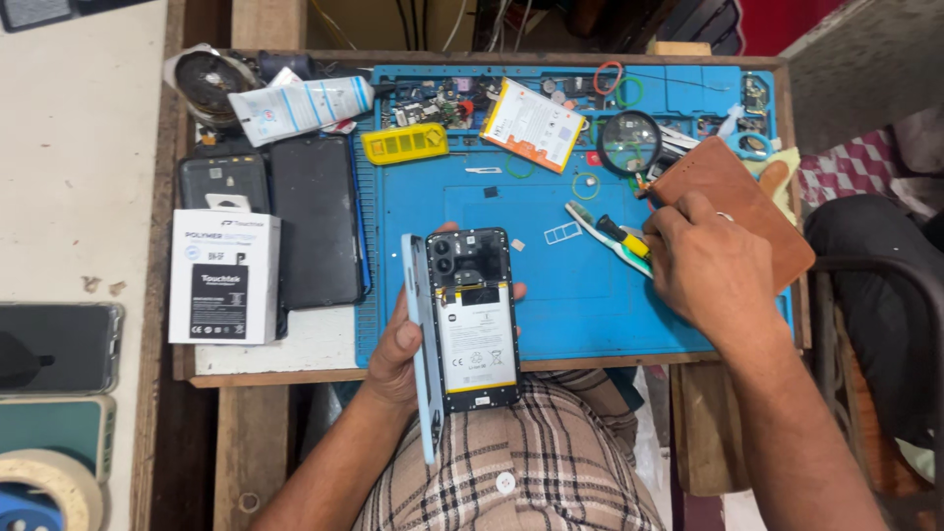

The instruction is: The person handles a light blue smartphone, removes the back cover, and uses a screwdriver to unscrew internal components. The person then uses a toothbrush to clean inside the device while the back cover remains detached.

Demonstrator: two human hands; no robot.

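Bright, even daylight; sharp focus, soft shadows.

The person wore a brown-and-cream plaid shirt with a white button; both forearms were bare, and the right hand (pixel 703 267) possibly carried a ring.

Opened phone (pixel 475 320) over mat (pixel 551 236) front edge; box (pixel 223 276) left; toothbrush (pixel 605 236), screwdriver (pixel 623 236) right.

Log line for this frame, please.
left hand: holds opened phone | right hand: on yellow-handled screwdriver | surface: blue mat
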